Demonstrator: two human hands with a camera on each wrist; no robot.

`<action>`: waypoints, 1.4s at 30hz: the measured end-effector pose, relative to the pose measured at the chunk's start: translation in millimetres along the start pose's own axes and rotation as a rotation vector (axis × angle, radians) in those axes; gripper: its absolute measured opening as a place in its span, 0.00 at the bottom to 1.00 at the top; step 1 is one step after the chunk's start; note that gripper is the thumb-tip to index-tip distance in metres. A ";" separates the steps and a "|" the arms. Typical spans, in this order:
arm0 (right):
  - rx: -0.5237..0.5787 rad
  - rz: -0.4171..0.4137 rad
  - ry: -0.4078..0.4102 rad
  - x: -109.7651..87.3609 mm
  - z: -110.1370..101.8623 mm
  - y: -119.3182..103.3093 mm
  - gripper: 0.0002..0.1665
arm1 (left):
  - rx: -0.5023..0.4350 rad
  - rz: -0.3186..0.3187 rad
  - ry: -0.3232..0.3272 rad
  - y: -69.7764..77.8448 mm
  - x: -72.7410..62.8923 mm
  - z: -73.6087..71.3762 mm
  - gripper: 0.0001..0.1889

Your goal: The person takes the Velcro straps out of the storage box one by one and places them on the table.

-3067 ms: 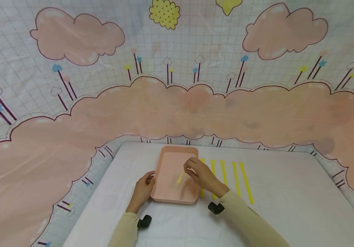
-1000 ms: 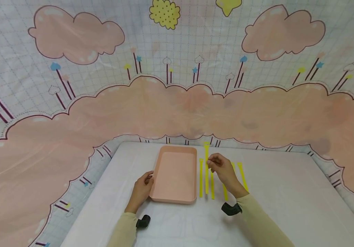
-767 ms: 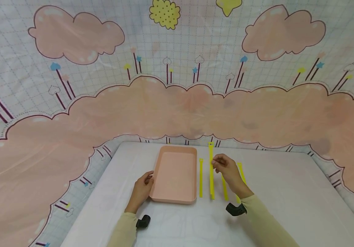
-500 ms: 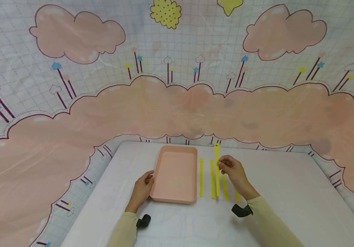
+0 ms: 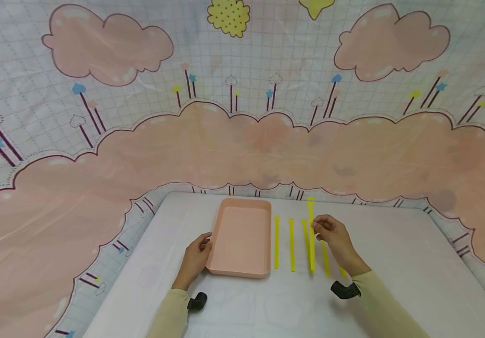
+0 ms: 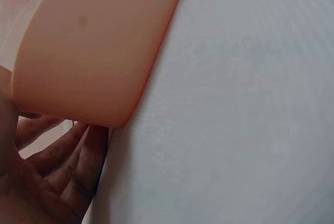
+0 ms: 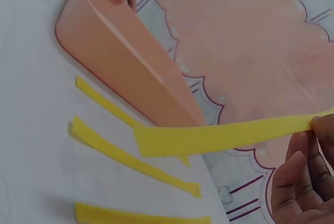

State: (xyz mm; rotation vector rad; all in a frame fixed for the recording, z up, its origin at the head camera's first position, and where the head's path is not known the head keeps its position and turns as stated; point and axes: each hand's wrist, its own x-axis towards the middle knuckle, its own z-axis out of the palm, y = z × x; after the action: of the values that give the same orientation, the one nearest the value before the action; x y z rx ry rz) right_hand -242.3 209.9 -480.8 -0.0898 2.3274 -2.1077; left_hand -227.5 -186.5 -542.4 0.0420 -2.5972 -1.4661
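My right hand (image 5: 336,237) pinches a yellow cable tie (image 5: 311,239) by its side between thumb and fingertips. The tie stands lengthwise with its wider head pointing away. It overlaps the third yellow tie (image 5: 305,231) of a row lying right of the tray. In the right wrist view the held tie (image 7: 209,136) stretches out flat from the fingertips. My left hand (image 5: 196,256) rests at the left side of a shallow pink tray (image 5: 242,273). In the left wrist view its fingers (image 6: 62,156) touch the tray's outer wall (image 6: 88,51).
Two more yellow ties, one (image 5: 277,241) by the tray and another (image 5: 291,245) beside it, lie on the white table (image 5: 394,263). Further ties (image 5: 325,259) lie partly hidden below my right hand. A printed curtain (image 5: 225,155) hangs behind the table.
My right hand has carried the yellow cable tie from over the tray to the right, past the first ties of the row. My left hand stays at the tray.
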 end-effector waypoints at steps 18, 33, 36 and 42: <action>-0.052 0.086 0.081 -5.6 -40.3 14.0 0.17 | 0.011 0.002 0.005 1.4 0.5 -1.5 0.19; -0.008 0.126 0.119 -19.8 -70.9 23.1 0.11 | 0.017 0.001 0.009 -2.4 5.0 0.8 0.19; 0.010 0.122 0.126 -22.0 -74.9 24.4 0.09 | 0.018 0.001 0.008 -1.4 5.1 0.4 0.19; 0.010 0.121 0.140 -26.9 -84.1 27.3 0.09 | 0.012 -0.006 0.002 0.4 4.2 0.3 0.19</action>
State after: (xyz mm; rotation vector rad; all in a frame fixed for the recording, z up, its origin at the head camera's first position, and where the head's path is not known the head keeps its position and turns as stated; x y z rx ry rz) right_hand -219.9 297.3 -500.6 0.2007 2.3286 -2.1321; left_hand -231.8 -186.4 -541.7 0.0523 -2.6064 -1.4524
